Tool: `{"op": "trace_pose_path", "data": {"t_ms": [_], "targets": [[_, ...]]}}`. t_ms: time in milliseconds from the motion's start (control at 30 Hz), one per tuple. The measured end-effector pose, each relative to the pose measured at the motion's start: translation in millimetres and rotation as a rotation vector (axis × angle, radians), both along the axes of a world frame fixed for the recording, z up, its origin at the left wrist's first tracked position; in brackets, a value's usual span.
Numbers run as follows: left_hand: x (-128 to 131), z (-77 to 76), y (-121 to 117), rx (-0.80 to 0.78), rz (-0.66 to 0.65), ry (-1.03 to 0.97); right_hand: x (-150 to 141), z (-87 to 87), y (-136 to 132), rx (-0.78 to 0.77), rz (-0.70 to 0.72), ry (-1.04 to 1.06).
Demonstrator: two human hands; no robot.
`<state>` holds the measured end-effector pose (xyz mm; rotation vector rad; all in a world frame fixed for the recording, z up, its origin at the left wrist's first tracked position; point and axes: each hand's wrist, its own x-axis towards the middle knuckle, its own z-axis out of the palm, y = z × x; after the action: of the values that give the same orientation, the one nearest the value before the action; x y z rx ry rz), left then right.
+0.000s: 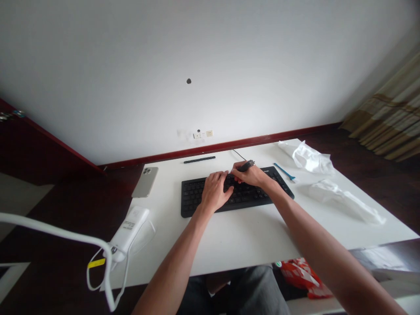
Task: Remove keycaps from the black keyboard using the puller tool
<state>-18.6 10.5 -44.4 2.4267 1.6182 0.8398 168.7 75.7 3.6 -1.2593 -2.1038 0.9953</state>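
A black keyboard (252, 201) lies on the white table in front of me, slightly turned. My left hand (215, 190) rests across its left-middle keys, fingers stretched towards the back edge and thumb apart. Just beside it, my right hand (246, 173) grips a thick black pen-like tool (246, 166) over the keyboard's back rows. The tool slants up to the right; its tip is hidden by my fingers, so I cannot tell what it touches. A thin blue tool (285, 172) lies to the right of the keyboard.
Crumpled white plastic wrappers (311, 158) lie at the right. A dark narrow strip (199, 160) lies at the back. At the left are a phone (145, 182), a white power strip (129, 229) and a white curved tube (59, 232). A red bag (300, 273) sits below the table.
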Motion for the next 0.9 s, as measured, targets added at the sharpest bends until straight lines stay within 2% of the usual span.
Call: {"op": "trace_pose_path", "data": {"t_ms": [200, 333, 400, 600, 900], "targets": [[0.5, 1.9, 1.5, -0.017, 0.010, -0.001, -0.6, 5.5, -4.2, 0.103, 0.062, -0.064], [1.1, 2.1, 1.4, -0.012, 0.010, 0.001, -1.2, 4.1, -4.5, 0.119, 0.068, -0.060], [1.3, 1.7, 1.1, -0.006, 0.012, 0.007, -1.6, 1.2, -2.7, 0.077, 0.053, -0.021], [1.6, 0.3, 0.2, 0.002, 0.018, 0.026, -0.4, -11.4, 8.1, -0.224, -0.042, 0.174], [1.4, 0.9, -0.1, -0.012, 0.018, 0.026, 5.5, -18.5, 16.9, -0.293, -0.014, 0.196]]}}
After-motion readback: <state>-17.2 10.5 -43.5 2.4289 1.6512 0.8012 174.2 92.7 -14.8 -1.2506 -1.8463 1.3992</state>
